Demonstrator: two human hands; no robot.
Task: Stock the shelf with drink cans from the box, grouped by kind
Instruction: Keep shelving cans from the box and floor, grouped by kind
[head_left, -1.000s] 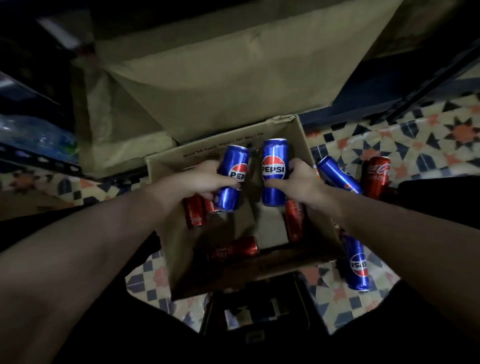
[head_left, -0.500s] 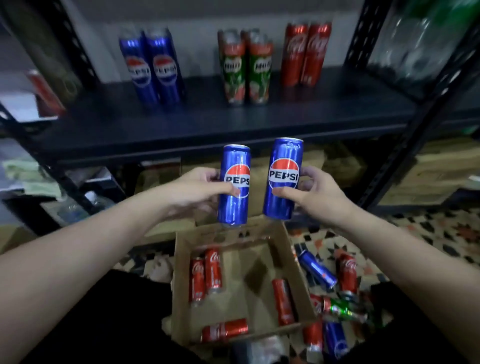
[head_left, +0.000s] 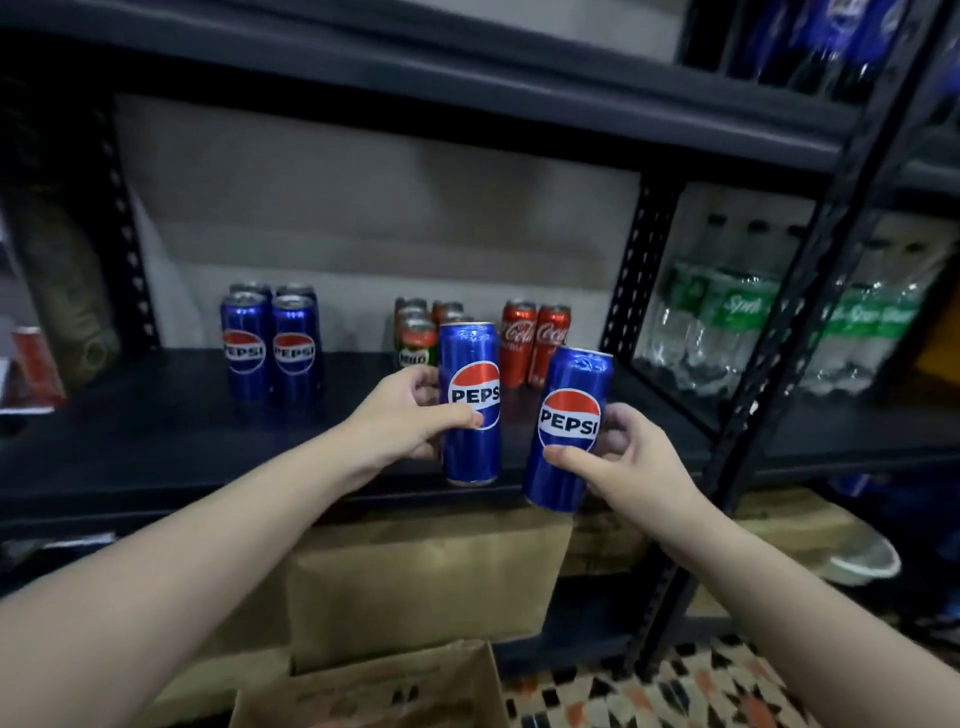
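My left hand (head_left: 410, 415) grips an upright blue Pepsi can (head_left: 470, 364) over the front edge of the dark shelf (head_left: 156, 441). My right hand (head_left: 631, 462) holds a second blue Pepsi can (head_left: 569, 395), tilted slightly, just right of the first and in front of the shelf edge. On the shelf stand a group of Pepsi cans (head_left: 270, 343) at the left, green and red Milo cans (head_left: 415, 338) in the middle and two red Coca-Cola cans (head_left: 535, 338) to their right. The open cardboard box (head_left: 374, 691) shows only its top edge at the bottom.
A black perforated upright (head_left: 769, 374) stands right of my right hand. Behind it are shrink-wrapped Sprite bottles (head_left: 737, 322). A closed cardboard carton (head_left: 426, 582) sits on the lower level under the shelf. Patterned tile floor (head_left: 675, 691) lies at bottom right.
Both hands rose from the box with a Pepsi can each and moved forward to the shelf. The view lifted from the box to the shelf; the left can now sits over the shelf edge.
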